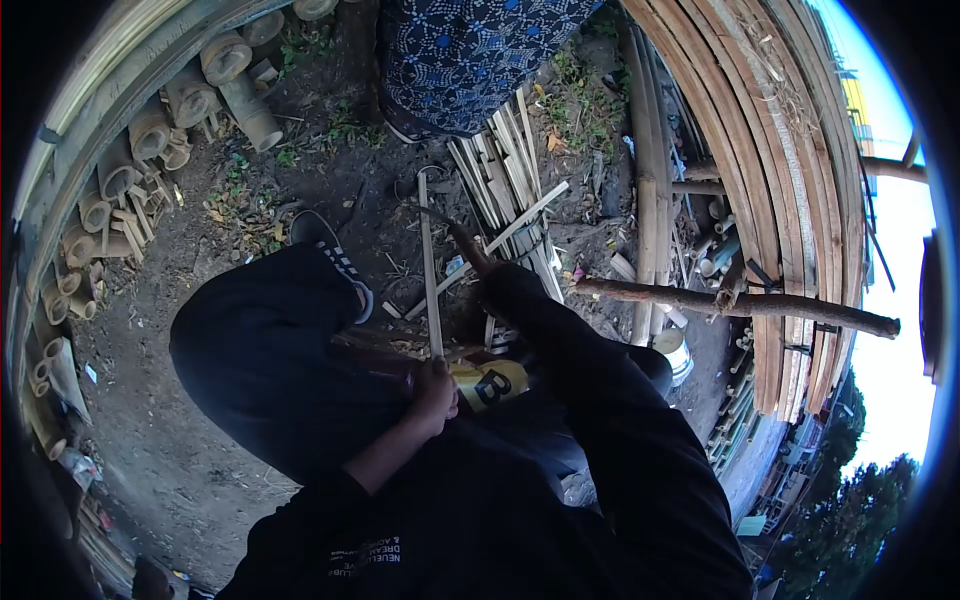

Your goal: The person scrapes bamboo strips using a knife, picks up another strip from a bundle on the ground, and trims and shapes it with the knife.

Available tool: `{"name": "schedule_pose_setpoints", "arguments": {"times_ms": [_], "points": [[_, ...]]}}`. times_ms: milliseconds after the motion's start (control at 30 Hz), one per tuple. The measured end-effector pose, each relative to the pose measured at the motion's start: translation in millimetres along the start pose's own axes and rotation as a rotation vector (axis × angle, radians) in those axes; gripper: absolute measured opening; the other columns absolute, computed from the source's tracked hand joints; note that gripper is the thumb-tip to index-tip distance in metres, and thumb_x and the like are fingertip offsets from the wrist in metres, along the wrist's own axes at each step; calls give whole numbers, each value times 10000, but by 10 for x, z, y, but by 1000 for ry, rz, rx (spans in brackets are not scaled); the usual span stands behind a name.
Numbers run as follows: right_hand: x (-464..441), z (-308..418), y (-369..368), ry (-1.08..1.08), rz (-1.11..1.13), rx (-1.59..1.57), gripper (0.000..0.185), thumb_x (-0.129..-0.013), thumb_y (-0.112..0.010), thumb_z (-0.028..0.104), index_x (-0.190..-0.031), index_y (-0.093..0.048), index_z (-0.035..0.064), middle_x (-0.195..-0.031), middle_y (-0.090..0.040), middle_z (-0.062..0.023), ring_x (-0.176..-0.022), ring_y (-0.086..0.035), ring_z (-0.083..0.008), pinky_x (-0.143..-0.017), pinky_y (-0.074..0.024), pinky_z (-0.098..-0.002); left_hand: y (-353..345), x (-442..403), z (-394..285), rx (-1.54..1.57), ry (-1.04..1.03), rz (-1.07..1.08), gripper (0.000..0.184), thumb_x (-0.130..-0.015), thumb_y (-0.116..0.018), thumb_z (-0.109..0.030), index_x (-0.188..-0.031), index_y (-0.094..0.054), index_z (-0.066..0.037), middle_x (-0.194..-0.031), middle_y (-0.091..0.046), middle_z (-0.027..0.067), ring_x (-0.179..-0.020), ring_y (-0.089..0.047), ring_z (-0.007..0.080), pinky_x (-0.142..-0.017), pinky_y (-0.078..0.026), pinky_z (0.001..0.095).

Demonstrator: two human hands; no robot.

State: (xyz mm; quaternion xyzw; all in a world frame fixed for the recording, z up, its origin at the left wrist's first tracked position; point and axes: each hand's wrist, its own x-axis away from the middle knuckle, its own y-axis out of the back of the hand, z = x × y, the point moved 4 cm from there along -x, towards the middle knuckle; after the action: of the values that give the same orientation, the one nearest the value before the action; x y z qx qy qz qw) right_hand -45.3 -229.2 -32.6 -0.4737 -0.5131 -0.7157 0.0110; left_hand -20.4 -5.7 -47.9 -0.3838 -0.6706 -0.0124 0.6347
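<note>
Dirt ground (190, 430), left fingers (436, 388) around pale strip (429, 270), right fingers (485, 265) around knife (441, 215)

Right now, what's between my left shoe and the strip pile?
In the head view, the long strip in your left hand and the dark tool in your right hand, over dirt.

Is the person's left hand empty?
No, the left hand grips the near end of a long pale strip.
</note>
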Motion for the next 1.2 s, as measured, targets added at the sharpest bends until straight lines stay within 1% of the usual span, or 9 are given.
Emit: {"name": "schedule_pose_setpoints", "arguments": {"times_ms": [167,233,367,667,733,967,1100,1167,1200], "points": [[396,419,234,-26,15,-29,970,-752,-615,161,-1481,26,161,-705,-652,-167,-659,-656,-327,-540,-515,-434,33,87,49,-26,1,-81,267,-993,-335,-389,-830,-380,-182,-534,-309,-27,-347,-257,99,-303,-222,253],[597,399,522,-32,55,-111,934,-725,-638,136,-1479,-88,92,-840,-668,-204,-772,-668,-336,-648,-525,-456,5,49,52,-43,-23,-46,272,-989,-340,-401,-832,-375,-182,-540,-312,-29,-351,-256,97,-307,-219,251],[441,353,563,-45,116,-46,970,-721,-640,105,-1486,-44,126,-840,-668,-204,-771,-667,-338,-646,-522,-452,5,19,-39,-22,28,-74,272,-1000,-321,-361,-833,-372,-153,-563,-364,-11,-349,-314,100,-296,-242,254],[571,399,577,-111,145,-123,914,-771,-578,126,-1493,-21,198,-1097,-624,-224,-864,-660,-338,-702,-525,-459,-6,81,29,-26,19,-90,277,-990,-336,-401,-822,-373,-183,-548,-324,-19,-354,-262,101,-314,-224,253],[290,305,477,-25,77,-147,862,-792,-552,164,-1492,-49,176,-1119,-613,-223,-879,-659,-334,-726,-525,-455,-51,103,-48,-29,28,-43,254,-998,-329,-361,-836,-371,-170,-544,-355,-14,-341,-320,102,-294,-248,252],[266,452,880,-68,174,-122,867,-771,-584,170,-1484,-91,143,-951,-661,-196,-829,-660,-332,-695,-528,-441,-19,89,-87,-1,2,-66,284,-999,-321,-372,-809,-380,-170,-525,-313,-8,-334,-269,110,-297,-222,256],[73,216,509,-16,183,-42,878,-762,-586,144,-1484,-86,135,-916,-664,-191,-794,-663,-331,-658,-530,-441,-40,-10,20,9,30,-87,283,-996,-335,-384,-820,-393,-169,-517,-323,4,-326,-286,128,-295,-242,275],[-111,227,474,22,-50,-49,1022,-705,-634,70,-1486,14,192,-757,-659,-191,-680,-659,-340,-549,-516,-440,65,-140,92,-22,10,-97,279,-994,-342,-387,-827,-399,-171,-514,-327,8,-325,-296,138,-297,-256,287],[-152,209,431,20,-52,-52,1022,-705,-634,70,-1486,14,192,-757,-659,-191,-680,-659,-340,-549,-516,-440,97,-183,125,158,62,20,274,-992,-344,-388,-831,-403,-174,-514,-329,10,-325,-298,147,-298,-268,301]]}}
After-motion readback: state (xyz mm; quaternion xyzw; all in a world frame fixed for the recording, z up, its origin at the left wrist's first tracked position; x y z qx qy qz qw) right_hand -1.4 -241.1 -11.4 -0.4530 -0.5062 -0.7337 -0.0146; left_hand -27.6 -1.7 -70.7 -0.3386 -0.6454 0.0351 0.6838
